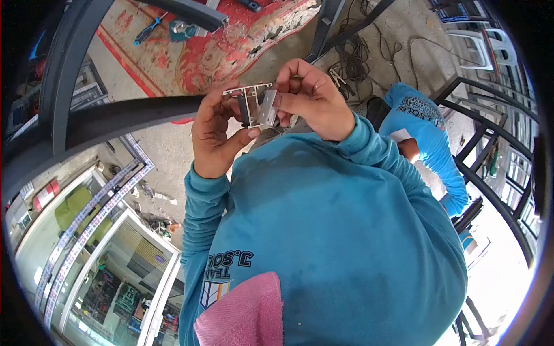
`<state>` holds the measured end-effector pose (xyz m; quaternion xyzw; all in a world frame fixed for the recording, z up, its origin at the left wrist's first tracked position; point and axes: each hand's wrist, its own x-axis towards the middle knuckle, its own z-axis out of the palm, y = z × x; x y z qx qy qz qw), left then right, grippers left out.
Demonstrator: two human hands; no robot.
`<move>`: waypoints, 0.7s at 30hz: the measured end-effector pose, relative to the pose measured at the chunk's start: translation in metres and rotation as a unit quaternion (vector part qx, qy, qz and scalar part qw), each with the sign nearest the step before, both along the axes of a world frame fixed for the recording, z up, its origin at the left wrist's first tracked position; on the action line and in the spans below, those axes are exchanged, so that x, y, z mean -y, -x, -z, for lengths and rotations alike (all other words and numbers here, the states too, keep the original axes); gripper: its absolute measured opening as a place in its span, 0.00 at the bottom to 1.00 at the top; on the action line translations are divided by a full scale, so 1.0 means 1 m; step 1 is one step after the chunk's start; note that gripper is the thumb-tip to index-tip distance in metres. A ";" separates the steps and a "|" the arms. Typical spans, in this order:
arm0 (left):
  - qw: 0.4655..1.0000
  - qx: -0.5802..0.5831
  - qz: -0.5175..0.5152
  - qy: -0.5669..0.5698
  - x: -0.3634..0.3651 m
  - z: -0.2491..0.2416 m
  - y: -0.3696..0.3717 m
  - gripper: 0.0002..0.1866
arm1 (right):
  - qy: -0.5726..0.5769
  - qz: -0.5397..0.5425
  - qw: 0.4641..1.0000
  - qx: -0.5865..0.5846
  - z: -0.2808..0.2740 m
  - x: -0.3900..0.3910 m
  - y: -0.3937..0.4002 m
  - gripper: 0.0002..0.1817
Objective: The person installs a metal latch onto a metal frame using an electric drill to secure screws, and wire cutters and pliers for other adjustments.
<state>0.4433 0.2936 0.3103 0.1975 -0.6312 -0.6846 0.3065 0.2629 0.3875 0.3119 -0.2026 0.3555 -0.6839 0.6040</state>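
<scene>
In the head view, the left hand, partly curled, grips a short black-and-silver metal profile in front of the teal-shirted torso, while the right hand pinches a small flat silver metal piece at its side, thumb against fingers.

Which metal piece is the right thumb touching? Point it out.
The small, flat-faced silver metal piece, gripped in the right hand; the flanged metal profile with a dark side is in the left hand.
</scene>
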 end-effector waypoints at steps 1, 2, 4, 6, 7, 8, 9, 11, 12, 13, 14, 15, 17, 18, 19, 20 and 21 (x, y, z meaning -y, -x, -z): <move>1.000 -0.002 -0.004 -0.002 -0.001 -0.003 -0.008 0.36 | -0.010 -0.024 0.999 -0.035 -0.001 -0.003 -0.005 0.09; 1.000 0.013 0.005 -0.021 -0.002 -0.007 -0.015 0.36 | -0.018 -0.048 0.996 -0.071 -0.003 -0.005 -0.010 0.09; 0.999 0.025 0.012 -0.041 -0.004 -0.010 -0.025 0.36 | -0.027 -0.034 0.995 -0.093 -0.010 -0.006 -0.024 0.09; 0.998 0.011 0.010 -0.059 -0.007 -0.010 -0.031 0.35 | -0.038 -0.020 0.992 -0.117 -0.018 -0.008 -0.033 0.09; 0.998 0.008 0.008 -0.062 -0.008 -0.010 -0.034 0.35 | -0.029 -0.019 0.987 -0.157 -0.021 -0.009 -0.035 0.09; 0.998 0.004 0.005 -0.066 -0.009 -0.009 -0.035 0.35 | -0.019 -0.018 0.980 -0.197 -0.024 -0.008 -0.036 0.09; 0.998 0.001 0.002 -0.069 -0.010 -0.009 -0.037 0.35 | -0.021 -0.020 0.979 -0.199 -0.025 -0.008 -0.036 0.09; 0.998 -0.004 0.002 -0.067 -0.010 -0.006 -0.038 0.34 | -0.021 -0.007 0.976 -0.216 -0.026 -0.008 -0.035 0.10; 0.998 -0.007 0.004 -0.062 -0.009 -0.005 -0.039 0.34 | -0.023 -0.008 0.976 -0.217 -0.029 -0.008 -0.035 0.10; 0.998 -0.009 0.004 -0.063 -0.007 -0.005 -0.040 0.34 | -0.041 -0.008 0.973 -0.226 -0.032 -0.008 -0.034 0.10; 0.999 0.005 0.018 -0.042 -0.004 -0.006 -0.040 0.33 | -0.060 -0.008 0.970 -0.235 -0.035 -0.007 -0.034 0.10; 0.999 0.018 0.033 -0.021 -0.002 -0.006 -0.040 0.33 | -0.063 -0.007 0.970 -0.236 -0.035 -0.008 -0.033 0.10; 0.999 0.016 0.040 -0.018 0.001 -0.005 -0.040 0.33 | -0.036 -0.007 0.969 -0.243 -0.036 -0.008 -0.032 0.11; 0.999 0.016 0.046 -0.012 0.003 -0.004 -0.039 0.33 | -0.038 -0.006 0.969 -0.244 -0.037 -0.008 -0.032 0.11; 0.999 0.016 0.048 -0.013 0.004 -0.003 -0.039 0.33 | -0.028 0.005 0.969 -0.246 -0.038 -0.007 -0.031 0.11; 0.999 0.006 0.039 -0.014 0.004 0.000 -0.039 0.33 | -0.018 0.015 0.968 -0.249 -0.039 -0.006 -0.031 0.12; 0.999 -0.002 0.031 -0.016 0.004 0.002 -0.039 0.33 | -0.020 0.018 0.968 -0.249 -0.040 -0.005 -0.030 0.12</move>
